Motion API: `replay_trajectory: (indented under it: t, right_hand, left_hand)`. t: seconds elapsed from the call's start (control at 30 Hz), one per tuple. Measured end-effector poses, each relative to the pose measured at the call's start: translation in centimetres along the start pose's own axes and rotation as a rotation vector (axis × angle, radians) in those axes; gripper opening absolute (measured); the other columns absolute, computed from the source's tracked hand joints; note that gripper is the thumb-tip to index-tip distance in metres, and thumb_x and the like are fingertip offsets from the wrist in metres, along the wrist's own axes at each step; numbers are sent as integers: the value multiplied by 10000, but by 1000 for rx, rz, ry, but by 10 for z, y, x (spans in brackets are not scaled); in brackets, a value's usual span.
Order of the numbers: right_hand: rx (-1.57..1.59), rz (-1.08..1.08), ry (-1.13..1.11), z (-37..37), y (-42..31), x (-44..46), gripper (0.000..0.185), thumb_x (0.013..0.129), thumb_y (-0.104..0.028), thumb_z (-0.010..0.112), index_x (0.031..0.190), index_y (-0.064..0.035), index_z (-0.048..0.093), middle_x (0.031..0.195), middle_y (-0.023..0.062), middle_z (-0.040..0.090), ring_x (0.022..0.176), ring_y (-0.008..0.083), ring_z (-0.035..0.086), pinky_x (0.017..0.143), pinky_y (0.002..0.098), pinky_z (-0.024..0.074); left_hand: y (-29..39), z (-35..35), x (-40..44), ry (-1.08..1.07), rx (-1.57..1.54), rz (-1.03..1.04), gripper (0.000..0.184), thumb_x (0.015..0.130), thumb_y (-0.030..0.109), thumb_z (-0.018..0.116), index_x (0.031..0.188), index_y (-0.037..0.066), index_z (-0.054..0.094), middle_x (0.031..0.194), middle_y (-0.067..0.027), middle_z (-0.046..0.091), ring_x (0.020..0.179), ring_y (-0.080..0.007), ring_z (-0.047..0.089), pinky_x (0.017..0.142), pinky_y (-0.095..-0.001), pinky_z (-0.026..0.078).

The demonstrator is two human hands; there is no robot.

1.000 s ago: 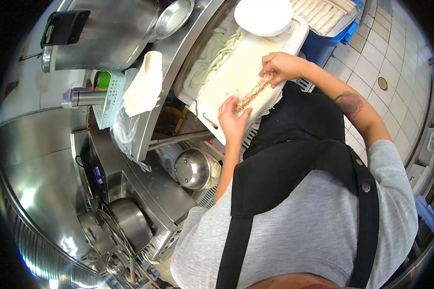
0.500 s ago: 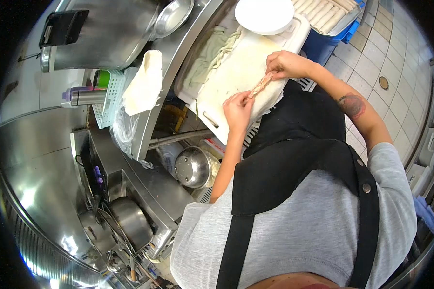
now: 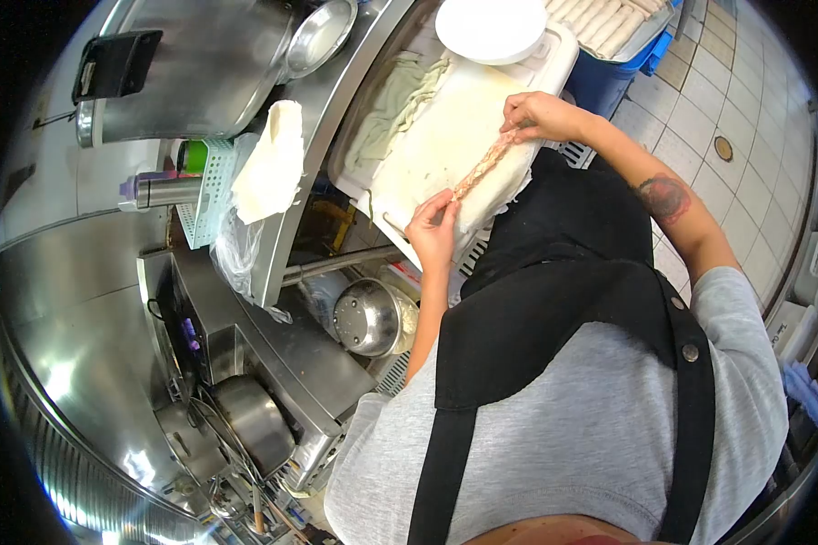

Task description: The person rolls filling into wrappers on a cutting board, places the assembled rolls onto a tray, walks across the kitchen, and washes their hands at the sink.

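Note:
A long, thin strip of pinkish meat filling point(image 3: 483, 171) lies slantwise over a stack of pale wrapper sheets point(image 3: 427, 145) on a white cutting board point(image 3: 398, 224). My left hand point(image 3: 433, 227) pinches its lower left end with thumb and fingers. At the upper right end, the fingers of my right hand point(image 3: 534, 118) are closed on the filling. Beyond the sheets, a crumpled greenish cloth point(image 3: 393, 104) rests in a pale tray point(image 3: 340, 154). A white bowl point(image 3: 491, 29) stands at the far end of the board, its contents washed out by glare.
At the upper right, a tray of pale rolls point(image 3: 600, 23) sits over a blue bin point(image 3: 600, 80). To my left are a steel counter point(image 3: 323, 118), a loose pale sheet point(image 3: 273, 163), a large pot point(image 3: 191, 73) and a green basket point(image 3: 211, 186). A steel colander point(image 3: 365, 316) is lower down.
My left hand has moved down and left, farther from my right hand. The strip of filling between them now looks longer. My right hand has barely moved.

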State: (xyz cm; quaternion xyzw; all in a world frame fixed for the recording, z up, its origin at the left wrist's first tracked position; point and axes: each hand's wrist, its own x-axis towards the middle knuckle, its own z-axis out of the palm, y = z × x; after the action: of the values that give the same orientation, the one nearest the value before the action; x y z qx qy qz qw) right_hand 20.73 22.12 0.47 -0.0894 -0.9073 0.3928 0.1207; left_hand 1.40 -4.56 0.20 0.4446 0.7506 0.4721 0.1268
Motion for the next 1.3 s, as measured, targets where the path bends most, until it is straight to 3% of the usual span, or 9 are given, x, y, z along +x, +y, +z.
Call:
replay_trajectory:
  t: [0.23, 0.33, 0.47, 0.57, 0.7, 0.93, 1.07, 1.3]
  right_hand:
    - [-19, -16, 207, -5, -27, -24, 642, 696, -106, 810, 1307, -130, 615, 1126, 99, 607, 1073, 301, 600, 913, 388, 469]
    - [-347, -152, 303, 1, -45, -52, 683, 674, -109, 818, 1315, -176, 592, 1180, 76, 596, 1127, 269, 579, 944, 388, 440]
    - [-446, -296, 335, 45, -40, -63, 499, 724, -94, 759, 1198, -199, 643, 1173, 32, 596, 1113, 216, 574, 932, 380, 420]
    - [-509, -371, 378, 62, -26, -55, 392, 760, -125, 731, 1145, -178, 680, 1113, 18, 606, 1072, 212, 571, 897, 389, 420]
    - [-381, -379, 316, 54, -30, -45, 351, 717, -126, 758, 1057, -185, 693, 1029, -20, 631, 1044, 189, 594, 873, 373, 409]
    - [-204, -309, 373, 43, -55, -41, 235, 730, -64, 735, 955, -125, 703, 982, 15, 644, 986, 217, 607, 858, 369, 414]
    - [-231, -330, 426, 37, -63, -36, 221, 735, -55, 731, 947, -114, 710, 969, 33, 643, 945, 229, 609, 843, 379, 432]
    - [-358, -333, 629, 10, -78, 15, 261, 758, -7, 694, 1001, -99, 717, 926, 49, 630, 901, 235, 605, 794, 359, 448]
  left_hand:
    - [8, -2, -4, -2, 78, 8, 289, 754, 12, 789, 1039, -7, 742, 1121, -144, 720, 1044, -245, 683, 952, -339, 515]
    - [17, -6, -15, 35, 107, 99, 427, 744, 32, 807, 1156, 6, 698, 1230, -150, 676, 1130, -268, 653, 995, -355, 493]
    - [27, -13, -33, 23, 173, 182, 534, 737, 45, 818, 1241, 22, 645, 1308, -145, 634, 1221, -296, 603, 1054, -394, 450]
    - [27, -10, -44, -34, 171, 294, 491, 734, 70, 827, 1192, 21, 655, 1290, -144, 640, 1224, -313, 594, 1089, -432, 413]
    - [31, 1, -43, -71, 205, 415, 498, 679, 90, 838, 1143, 38, 667, 1169, -129, 666, 1098, -334, 618, 991, -457, 468]
    - [80, 15, -25, -98, 314, 512, 370, 689, 109, 801, 1046, 97, 706, 983, -72, 675, 956, -268, 630, 935, -394, 420]
    - [53, 22, -21, -3, 315, 510, 227, 735, 22, 724, 945, 105, 700, 914, -38, 674, 914, -254, 627, 874, -402, 438]
    - [57, -7, 60, 3, 203, 400, 191, 749, 11, 683, 923, 71, 733, 893, -107, 707, 835, -296, 657, 786, -409, 505]
